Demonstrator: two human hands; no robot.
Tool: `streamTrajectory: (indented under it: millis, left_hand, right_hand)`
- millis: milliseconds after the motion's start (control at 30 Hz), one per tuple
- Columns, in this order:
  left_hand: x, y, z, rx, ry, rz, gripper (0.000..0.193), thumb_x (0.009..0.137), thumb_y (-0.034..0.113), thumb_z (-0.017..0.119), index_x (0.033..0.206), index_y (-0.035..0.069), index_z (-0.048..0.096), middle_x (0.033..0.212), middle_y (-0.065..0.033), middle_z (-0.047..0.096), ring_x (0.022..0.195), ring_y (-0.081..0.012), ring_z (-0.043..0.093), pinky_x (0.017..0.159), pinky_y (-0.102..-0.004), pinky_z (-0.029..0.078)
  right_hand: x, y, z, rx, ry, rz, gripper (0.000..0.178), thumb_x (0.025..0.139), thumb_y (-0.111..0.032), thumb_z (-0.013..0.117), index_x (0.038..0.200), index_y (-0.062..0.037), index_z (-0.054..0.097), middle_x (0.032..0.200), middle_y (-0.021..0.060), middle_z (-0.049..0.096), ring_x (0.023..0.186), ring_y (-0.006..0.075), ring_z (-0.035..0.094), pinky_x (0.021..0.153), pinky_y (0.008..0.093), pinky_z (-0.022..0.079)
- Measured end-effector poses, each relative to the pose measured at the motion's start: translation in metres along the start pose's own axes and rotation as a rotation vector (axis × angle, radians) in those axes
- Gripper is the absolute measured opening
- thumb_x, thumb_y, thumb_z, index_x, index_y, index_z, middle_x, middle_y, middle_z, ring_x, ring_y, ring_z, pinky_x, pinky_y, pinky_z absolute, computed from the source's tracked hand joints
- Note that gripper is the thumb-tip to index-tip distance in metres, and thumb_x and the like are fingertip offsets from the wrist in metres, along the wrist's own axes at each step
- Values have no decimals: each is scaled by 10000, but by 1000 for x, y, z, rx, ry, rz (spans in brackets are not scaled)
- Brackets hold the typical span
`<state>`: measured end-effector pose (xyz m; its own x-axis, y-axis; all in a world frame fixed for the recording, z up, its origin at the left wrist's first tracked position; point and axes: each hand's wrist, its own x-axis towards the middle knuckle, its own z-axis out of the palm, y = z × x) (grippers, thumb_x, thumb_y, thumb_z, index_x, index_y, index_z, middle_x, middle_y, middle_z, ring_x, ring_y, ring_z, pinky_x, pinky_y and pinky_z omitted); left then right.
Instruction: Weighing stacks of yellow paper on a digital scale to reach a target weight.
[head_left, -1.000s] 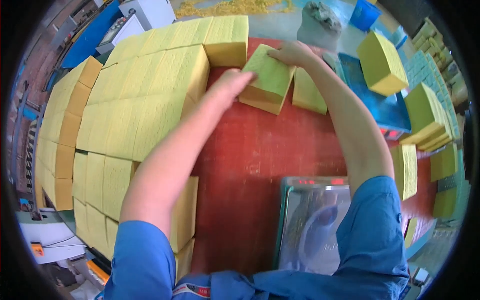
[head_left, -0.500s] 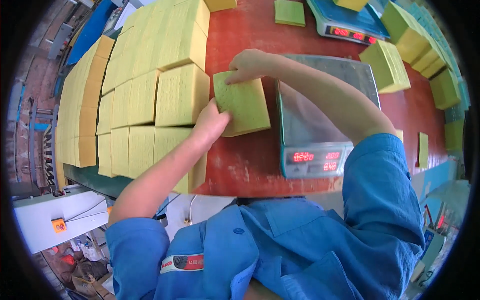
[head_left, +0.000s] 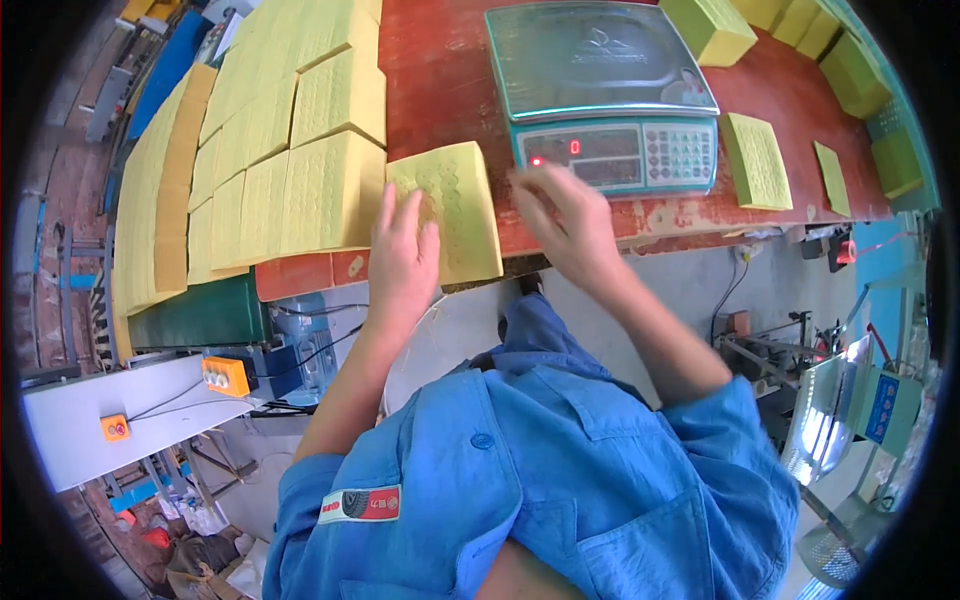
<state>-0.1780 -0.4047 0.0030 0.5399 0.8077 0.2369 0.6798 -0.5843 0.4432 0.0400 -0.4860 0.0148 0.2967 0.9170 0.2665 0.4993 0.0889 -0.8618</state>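
A block-shaped stack of yellow embossed paper sheets stands at the front edge of the red table, against the end of the front row of yellow stacks. My left hand rests on its left side, fingers spread and not wrapped round it. Off to the right of this stack, my right hand is in the air before the scale's front panel, fingers loosely bent and apart, with nothing seen in it. The teal-edged weighing scale has a bare metal plate and a lit red display.
Rows of yellow stacks fill the table's left side. Right of the scale stand a single stack, a thin one and several more along the back right. The red table's front edge runs before me. Orange switch boxes sit lower left.
Both hands held a yellow stack over the table; it now appears set down beside the front row. My right hand has let go and moved right. The view has tilted toward the front edge.
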Motion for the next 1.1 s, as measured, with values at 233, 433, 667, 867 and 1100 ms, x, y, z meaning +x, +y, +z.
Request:
streamTrajectory:
  millis: [233, 433, 667, 867, 1100]
  left_hand:
    - [20, 8, 23, 48, 115, -80, 481, 970, 313, 525, 1337, 7, 466, 1420, -290, 426, 1298, -451, 434, 1063, -471, 383]
    - [-8, 9, 7, -652, 47, -444, 467, 1022, 344, 433, 1357, 23, 480, 1443, -195, 467, 1277, -323, 505, 1006, -423, 454]
    - [-1, 131, 22, -2032, 29, -573, 577, 1010, 461, 429, 1431, 67, 420, 1392, -133, 521, 1226, -285, 553, 1023, -435, 478]
    - [122, 188, 55, -1797, -35, -212, 522, 1030, 359, 454, 1469, 91, 362, 1460, -110, 451, 1301, -243, 497, 1058, -430, 457]
    - [206, 181, 134, -1998, 36, -624, 429, 962, 297, 602, 1312, 68, 506, 1262, -93, 592, 1144, -238, 601, 978, -427, 519]
  right_hand:
    - [-98, 70, 68, 1210, -13, 927, 231, 996, -208, 520, 1043, -4, 617, 1026, 119, 676, 922, 231, 653, 876, 372, 523]
    - [-76, 53, 36, 1502, -133, 745, 308, 980, -180, 529, 1219, 12, 552, 998, 110, 665, 879, 217, 658, 825, 346, 527]
    - [-12, -42, -95, 285, -133, -190, 349, 869, -70, 611, 1216, -46, 637, 787, 174, 650, 698, 307, 670, 640, 367, 543]
    - [83, -35, -175, -209, 74, -510, 270, 829, -119, 628, 1090, -76, 684, 767, 139, 664, 679, 313, 676, 594, 406, 535]
    - [198, 39, -219, -631, 16, -381, 273, 867, -230, 562, 1069, -179, 738, 886, 134, 710, 776, 334, 682, 712, 451, 542]
